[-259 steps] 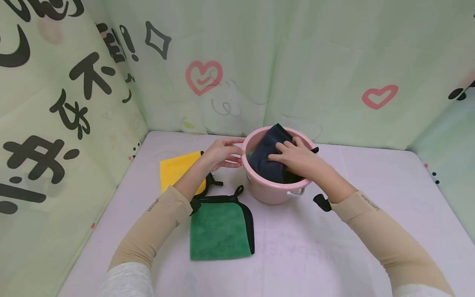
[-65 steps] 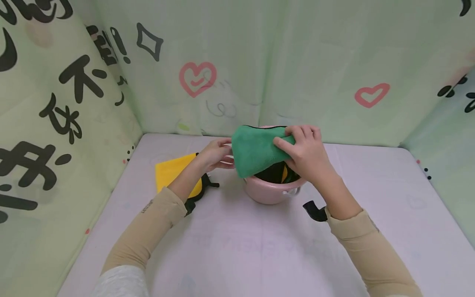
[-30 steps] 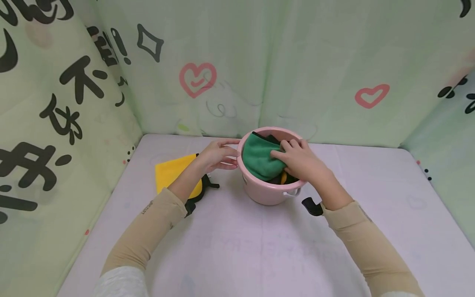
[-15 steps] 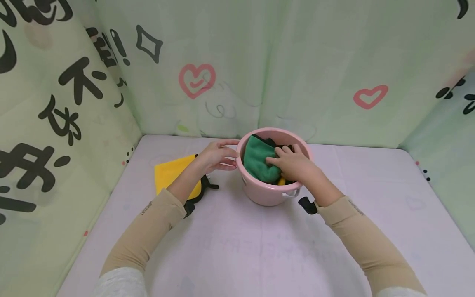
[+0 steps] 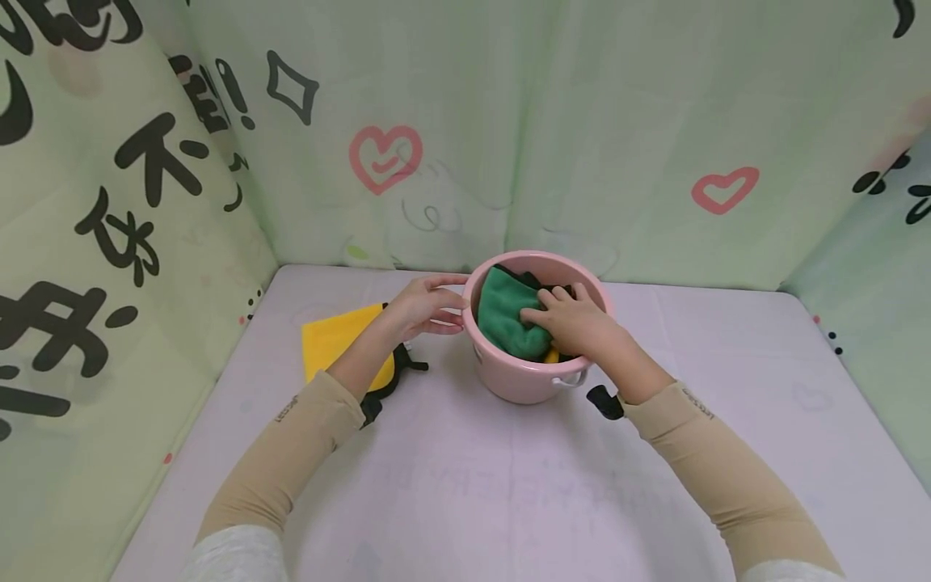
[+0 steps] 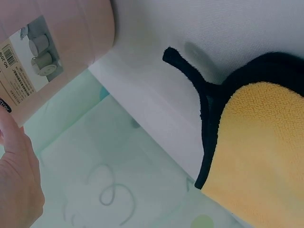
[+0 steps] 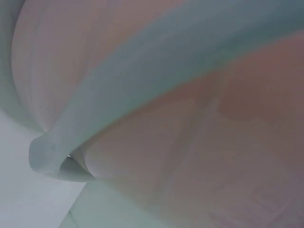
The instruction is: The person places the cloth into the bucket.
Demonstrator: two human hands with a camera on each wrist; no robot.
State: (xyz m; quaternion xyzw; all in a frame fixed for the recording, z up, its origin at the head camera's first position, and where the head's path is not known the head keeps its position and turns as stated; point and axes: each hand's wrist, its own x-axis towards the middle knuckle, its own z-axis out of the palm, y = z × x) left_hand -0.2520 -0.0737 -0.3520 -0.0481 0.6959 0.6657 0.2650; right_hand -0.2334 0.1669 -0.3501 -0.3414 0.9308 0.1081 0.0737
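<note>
A pink bucket (image 5: 518, 380) stands near the back of the table. Inside it a green towel (image 5: 509, 315) with black edging lies crumpled below the rim, and a bit of yellow cloth (image 5: 553, 356) peeks out beneath. My right hand (image 5: 578, 323) reaches over the rim, its spread fingers pressing on the green towel. With fairly straight fingers my left hand (image 5: 429, 307) touches the bucket's left side; the left wrist view shows this hand (image 6: 19, 175) by the labelled wall (image 6: 90, 28). The right wrist view is filled by the bucket wall (image 7: 142, 156) and its pale handle (image 7: 118, 80).
A folded yellow towel (image 5: 334, 335) with black edging and a loop lies left of the bucket, partly under my left forearm. Printed green curtains (image 5: 618, 121) hang behind and beside the table (image 5: 451, 501).
The green towel left the table in front, was held over the bucket by my right hand, then lowered inside. The navy cloth earlier on top no longer shows. Lately the hands barely move.
</note>
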